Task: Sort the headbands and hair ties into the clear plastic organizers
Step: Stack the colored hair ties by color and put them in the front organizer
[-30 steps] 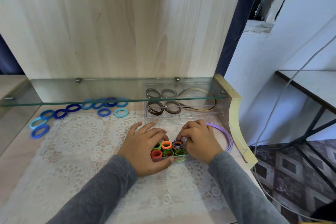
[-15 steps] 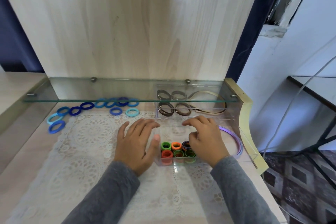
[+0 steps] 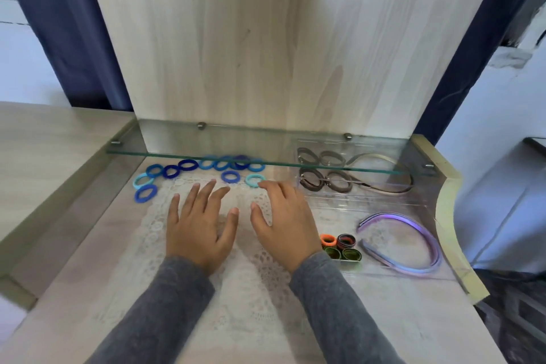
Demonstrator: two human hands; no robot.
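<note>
While the left hand point(image 3: 201, 230) and the right hand point(image 3: 283, 224) are lying palm-down side by side over the lace mat point(image 3: 251, 275), fingers spread and holding nothing, the loose blue hair ties point(image 3: 188, 165) are stretching ahead of them and off to the left. They are lying in a curved row along the back of the tabletop point(image 3: 384, 319), partly under the glass shelf point(image 3: 206, 153). The right hand's fingertips point(image 3: 263, 184) are sitting just beside the pale teal tie point(image 3: 254, 180); whether they are touching it I cannot tell. The left hand is lying short of the darker blue tie point(image 3: 230, 177). The clear organizer point(image 3: 339, 216), holding coloured ties point(image 3: 339, 245) and a purple headband point(image 3: 413, 267), is sitting to the right, so the right hand is looking better placed.
</note>
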